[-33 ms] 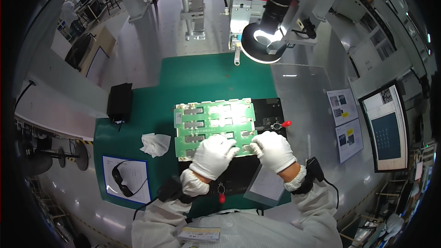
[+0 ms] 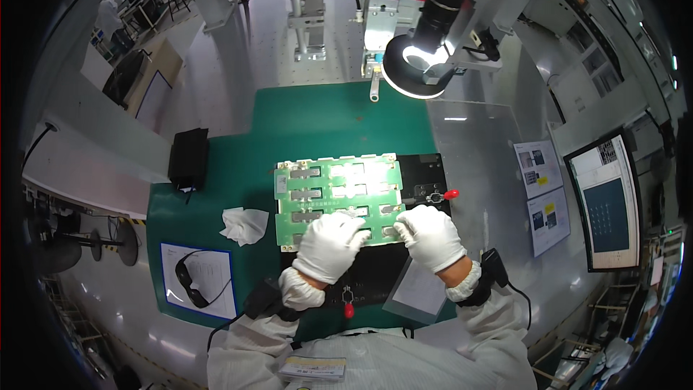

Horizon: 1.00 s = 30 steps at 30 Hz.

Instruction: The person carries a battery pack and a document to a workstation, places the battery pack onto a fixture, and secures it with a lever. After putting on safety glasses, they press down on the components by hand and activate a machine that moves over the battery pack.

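Observation:
A green circuit board panel [image 2: 338, 188] with rows of silver strips lies on a black fixture [image 2: 426, 173] on a green mat [image 2: 325, 123]. Both my hands wear white gloves and sit at the board's near edge. My left hand [image 2: 328, 247] has its curled fingers on the near middle of the board. My right hand [image 2: 432, 237] pinches the near right corner, next to the left hand's fingertips. Red-knobbed toggle clamps stand at the fixture's right side [image 2: 450, 193] and near edge [image 2: 348, 310].
A lit ring light [image 2: 415, 68] under a camera lens hangs over the mat's far edge. A black box [image 2: 188, 159], a crumpled white wipe [image 2: 243, 225] and dark glasses [image 2: 193, 282] on a paper sheet lie left. A monitor [image 2: 606, 202] stands right.
My left hand has slid a little to the left along the board's near edge. The board and my right hand have hardly moved.

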Available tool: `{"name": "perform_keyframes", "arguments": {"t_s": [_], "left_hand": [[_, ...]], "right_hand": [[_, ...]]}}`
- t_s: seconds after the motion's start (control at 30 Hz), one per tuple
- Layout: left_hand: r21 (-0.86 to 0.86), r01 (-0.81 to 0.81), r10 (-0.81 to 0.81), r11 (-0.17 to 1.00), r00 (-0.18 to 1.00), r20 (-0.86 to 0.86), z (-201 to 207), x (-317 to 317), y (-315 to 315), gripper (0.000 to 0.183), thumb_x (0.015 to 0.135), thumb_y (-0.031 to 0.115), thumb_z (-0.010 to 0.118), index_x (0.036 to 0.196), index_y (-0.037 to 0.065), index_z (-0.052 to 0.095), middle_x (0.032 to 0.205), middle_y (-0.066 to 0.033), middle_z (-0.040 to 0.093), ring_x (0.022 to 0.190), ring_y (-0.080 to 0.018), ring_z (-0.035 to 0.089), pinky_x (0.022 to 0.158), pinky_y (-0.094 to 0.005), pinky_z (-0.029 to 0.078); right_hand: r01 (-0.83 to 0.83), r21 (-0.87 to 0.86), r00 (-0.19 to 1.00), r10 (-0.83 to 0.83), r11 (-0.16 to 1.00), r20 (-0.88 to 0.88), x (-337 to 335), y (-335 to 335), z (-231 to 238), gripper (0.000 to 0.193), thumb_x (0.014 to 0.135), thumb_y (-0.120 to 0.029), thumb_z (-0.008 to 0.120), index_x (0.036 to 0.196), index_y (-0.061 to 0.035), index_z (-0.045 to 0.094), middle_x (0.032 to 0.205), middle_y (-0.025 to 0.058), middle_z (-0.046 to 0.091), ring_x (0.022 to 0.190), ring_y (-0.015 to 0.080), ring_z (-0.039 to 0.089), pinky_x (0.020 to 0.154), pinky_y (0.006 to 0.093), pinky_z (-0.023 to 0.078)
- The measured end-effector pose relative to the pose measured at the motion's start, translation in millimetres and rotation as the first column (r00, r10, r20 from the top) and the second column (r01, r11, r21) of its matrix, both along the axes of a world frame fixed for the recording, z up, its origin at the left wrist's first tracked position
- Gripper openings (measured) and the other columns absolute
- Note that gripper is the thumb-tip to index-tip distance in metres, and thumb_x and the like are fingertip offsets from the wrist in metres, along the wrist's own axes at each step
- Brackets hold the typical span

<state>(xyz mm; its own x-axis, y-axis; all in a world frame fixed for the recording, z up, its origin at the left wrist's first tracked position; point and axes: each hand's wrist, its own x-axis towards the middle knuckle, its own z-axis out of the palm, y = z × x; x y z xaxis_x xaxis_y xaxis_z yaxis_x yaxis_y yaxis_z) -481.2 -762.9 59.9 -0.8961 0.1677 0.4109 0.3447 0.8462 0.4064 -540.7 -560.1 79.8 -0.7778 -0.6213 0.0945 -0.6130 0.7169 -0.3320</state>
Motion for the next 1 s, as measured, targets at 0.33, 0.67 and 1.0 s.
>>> {"name": "perform_keyframes", "arguments": {"t_s": [0.33,0.67,1.0], "left_hand": [[-0.039,-0.216,0.22,0.976,0.963,0.155,0.0,44.8,-24.0,0.026,0.077,0.029,0.064,0.101,0.019,0.067,0.107,-0.0069,0.053,0.102,-0.0268,0.045,0.085,-0.0423,0.035],[-0.049,-0.183,0.189,0.982,0.963,0.194,-1.4,40.4,-21.4,0.026,0.074,0.029,0.065,0.099,0.019,0.066,0.112,-0.0072,0.052,0.103,-0.0269,0.045,0.086,-0.0424,0.034],[-0.01,-0.243,0.241,0.97,0.954,0.177,10.7,58.7,-50.8,0.026,0.074,0.028,0.066,0.097,0.018,0.066,0.116,-0.0079,0.052,0.103,-0.0284,0.047,0.084,-0.0429,0.037]], "right_hand": [[-0.175,-0.176,0.977,0.148,0.969,-0.156,33.5,-38.2,-7.4,0.02,0.07,-0.015,0.066,0.084,-0.0063,0.056,0.08,0.0082,0.052,0.072,0.0262,0.055,0.059,0.0379,0.045],[-0.166,-0.13,0.973,0.141,0.978,-0.18,35.2,-44.3,-8.8,0.025,0.069,-0.016,0.066,0.091,-0.0075,0.058,0.095,0.0115,0.055,0.084,0.0278,0.055,0.067,0.0394,0.045],[-0.164,-0.151,0.98,0.143,0.975,-0.141,34.4,-58.7,4.5,0.025,0.067,-0.016,0.068,0.088,-0.0076,0.057,0.093,0.0112,0.054,0.087,0.029,0.055,0.07,0.0401,0.044]]}}
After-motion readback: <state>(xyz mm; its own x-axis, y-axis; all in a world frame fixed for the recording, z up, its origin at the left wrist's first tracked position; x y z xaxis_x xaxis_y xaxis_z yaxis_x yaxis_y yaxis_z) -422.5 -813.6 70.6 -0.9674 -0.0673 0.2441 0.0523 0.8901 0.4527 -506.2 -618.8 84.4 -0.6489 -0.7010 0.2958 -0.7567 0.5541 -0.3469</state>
